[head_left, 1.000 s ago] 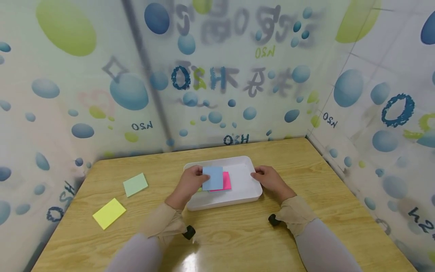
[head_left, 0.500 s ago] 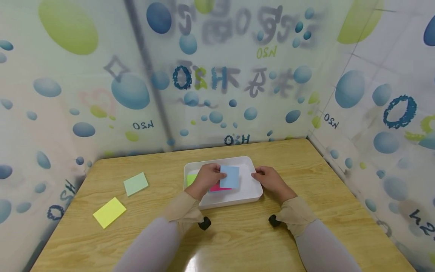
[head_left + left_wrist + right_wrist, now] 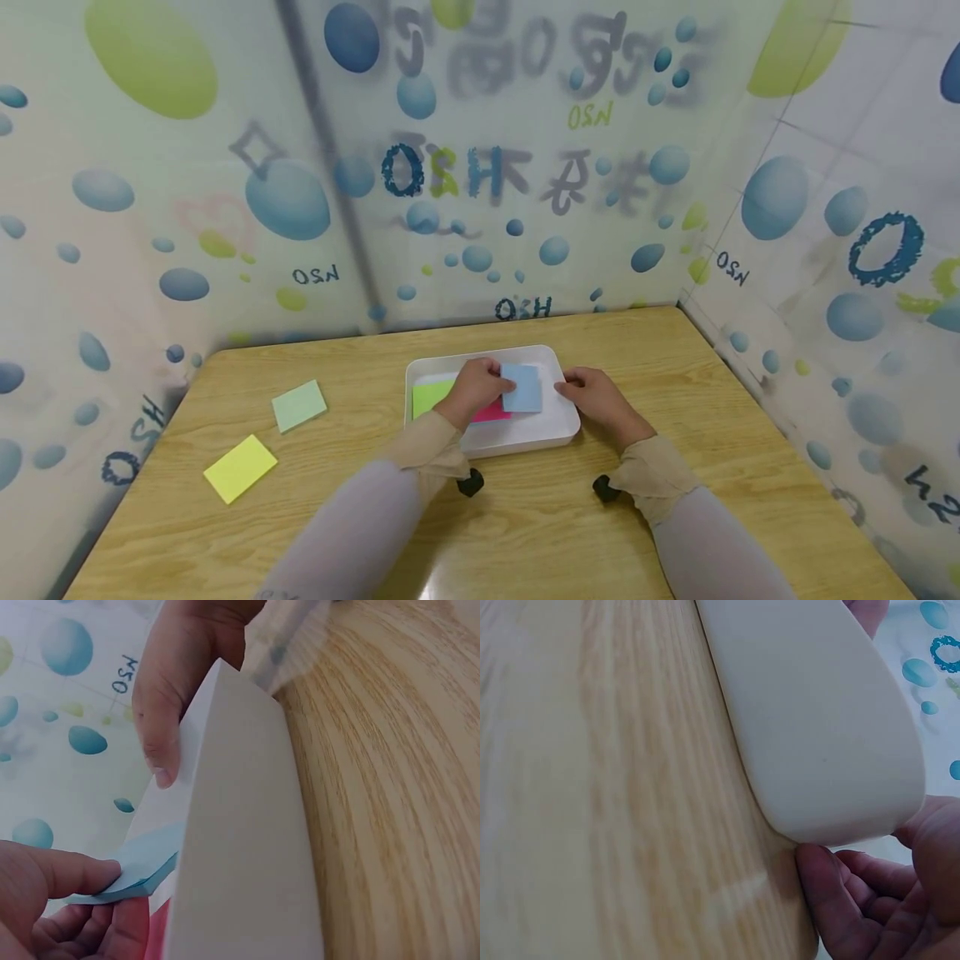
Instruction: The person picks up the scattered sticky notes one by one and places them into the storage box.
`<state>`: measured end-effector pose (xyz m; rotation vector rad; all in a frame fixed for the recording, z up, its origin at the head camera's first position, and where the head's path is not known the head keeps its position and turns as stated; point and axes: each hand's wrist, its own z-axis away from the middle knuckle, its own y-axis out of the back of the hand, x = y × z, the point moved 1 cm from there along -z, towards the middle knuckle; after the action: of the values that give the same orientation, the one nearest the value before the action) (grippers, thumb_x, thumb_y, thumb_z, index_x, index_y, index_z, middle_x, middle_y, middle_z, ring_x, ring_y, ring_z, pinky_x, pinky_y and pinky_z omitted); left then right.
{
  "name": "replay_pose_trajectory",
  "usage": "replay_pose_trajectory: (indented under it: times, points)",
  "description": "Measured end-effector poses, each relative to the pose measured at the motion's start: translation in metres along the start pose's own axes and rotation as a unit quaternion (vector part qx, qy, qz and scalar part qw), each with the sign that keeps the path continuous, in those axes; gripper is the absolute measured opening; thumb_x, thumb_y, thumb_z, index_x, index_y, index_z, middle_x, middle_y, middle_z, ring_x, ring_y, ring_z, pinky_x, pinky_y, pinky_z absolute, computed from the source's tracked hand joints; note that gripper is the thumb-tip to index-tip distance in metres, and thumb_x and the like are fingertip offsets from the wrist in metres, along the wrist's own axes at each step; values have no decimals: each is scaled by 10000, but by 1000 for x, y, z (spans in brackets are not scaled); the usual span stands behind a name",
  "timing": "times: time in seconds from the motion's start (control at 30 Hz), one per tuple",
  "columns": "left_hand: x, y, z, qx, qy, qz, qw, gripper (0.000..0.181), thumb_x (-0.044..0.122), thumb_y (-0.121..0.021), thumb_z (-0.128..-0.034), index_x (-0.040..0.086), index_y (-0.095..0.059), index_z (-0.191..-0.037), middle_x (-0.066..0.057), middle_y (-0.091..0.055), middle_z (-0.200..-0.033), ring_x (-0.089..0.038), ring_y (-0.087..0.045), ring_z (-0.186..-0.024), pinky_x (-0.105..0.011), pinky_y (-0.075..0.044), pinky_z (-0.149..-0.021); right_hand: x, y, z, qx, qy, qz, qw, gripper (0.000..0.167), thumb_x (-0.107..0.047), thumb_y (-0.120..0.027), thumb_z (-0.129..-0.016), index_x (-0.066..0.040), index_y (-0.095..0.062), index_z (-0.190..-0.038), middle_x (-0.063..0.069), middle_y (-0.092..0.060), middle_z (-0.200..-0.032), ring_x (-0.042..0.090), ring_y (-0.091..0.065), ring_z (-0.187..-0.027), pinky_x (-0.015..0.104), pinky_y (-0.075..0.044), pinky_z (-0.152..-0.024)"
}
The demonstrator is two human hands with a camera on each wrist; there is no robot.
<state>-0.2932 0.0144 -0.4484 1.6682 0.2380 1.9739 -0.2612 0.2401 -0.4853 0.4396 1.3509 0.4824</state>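
In the head view my left hand (image 3: 476, 390) pinches a light blue sticky note pad (image 3: 525, 389) between thumb and fingers. The pad is over the right part of a white tray (image 3: 551, 429). Under it in the left wrist view is a sliver of pink (image 3: 156, 930). A pink sticky note pad (image 3: 491, 411) and a lime green one (image 3: 431, 397) lie inside the tray, both partly covered by my left hand. My right hand (image 3: 600, 400) grips the tray's right end, thumb over the rim and fingers at the outer wall, seen closer in the right wrist view.
On the wooden table (image 3: 337, 467), left of the tray, lie a pale green sticky note pad (image 3: 299, 406) and a yellow one (image 3: 240, 469). A wall covering with blue and green dots (image 3: 450, 275) stands behind the table.
My left hand has carried the blue sticky note pad rightward across the tray, uncovering the lime green pad at the left. My right hand has stayed at the tray's right end.
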Motion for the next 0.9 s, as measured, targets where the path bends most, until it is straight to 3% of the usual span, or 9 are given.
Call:
replay_pose_trajectory:
  times: [0.2,0.5,0.73,0.9]
  points:
    - [3,-11,-4,3,-155,-572,9982,235,159,-799,-888,63,-594,-825,-53,-602,-809,-183,-550,-742,-259,-442,-625,2,1,-1,-27,89,-100,9999,416,-288,-601,-1046,-12,-632,-1357,170,-674,-1298,268,-637,-1124,412,-548,-964]
    - [1,-18,-13,-78,-101,-1060,9943,278,209,-831,-876,71,-601,-803,-46,-598,-762,-183,-533,-712,-276,-433,-609,6,1,-3,-108,114,-301,9994,406,-280,-608,-1046,2,-636,-1336,174,-680,-1265,245,-641,-1078,344,-554,-873]
    - [10,-20,-5,-52,-151,-1441,9894,262,243,-820,-893,56,-637,-870,-64,-639,-816,-202,-553,-756,-300,-471,-661,6,1,-4,-87,132,-313,9994,403,-281,-606,-1043,-4,-639,-1335,170,-679,-1267,257,-641,-1105,360,-553,-908]
    - [13,-21,0,35,-138,-1656,9861,281,243,-813,-897,7,-695,-996,-110,-713,-977,-220,-598,-852,-370,-557,-806,6,0,-2,-110,86,-318,9994,399,-276,-603,-1045,-3,-633,-1335,173,-674,-1276,255,-634,-1100,353,-551,-901]
